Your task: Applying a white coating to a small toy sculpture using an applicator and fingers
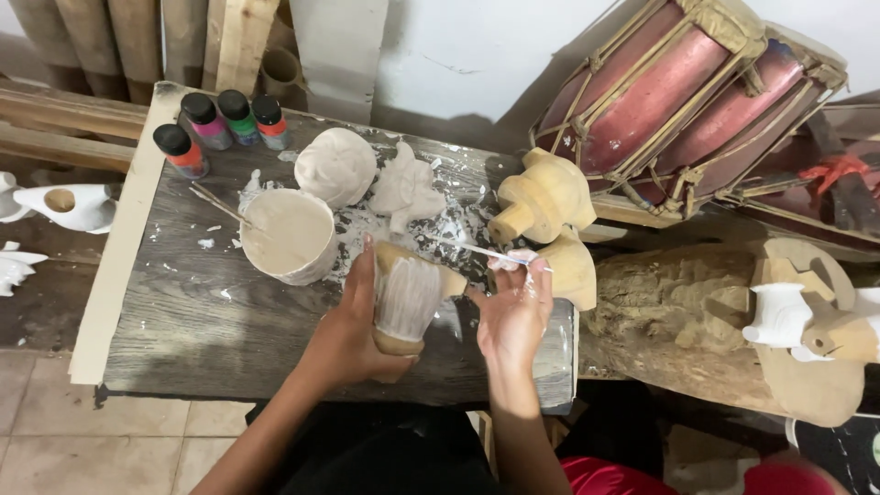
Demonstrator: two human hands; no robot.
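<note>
Priming step was underway: the left hand (353,330) was clamped around a carved, roughly conical pale wooden figure (406,298), held upright over the near edge of the dark grey wood-grain tabletop (183,321), its facing side streaked with thin white coat, top and base bare tan. The right hand (515,312), just right of the figure, had its fingers pinched shut on a thin white-smeared brush (477,249), tip pointing left above the figure. By my read, coating was partly done; the next stroke called for a light, steady brush onto the bare patches, figure turned in the grip. Beyond the left hand stood a round pot of creamy white primer (289,234) with a stick in it; further off, four small black-capped paint bottles (220,124). Two whitish rough carved pieces (367,174) lay past the fingers among white spatter; unpainted smooth knobbed wooden carvings (541,202) sat just beyond the right hand.
</note>
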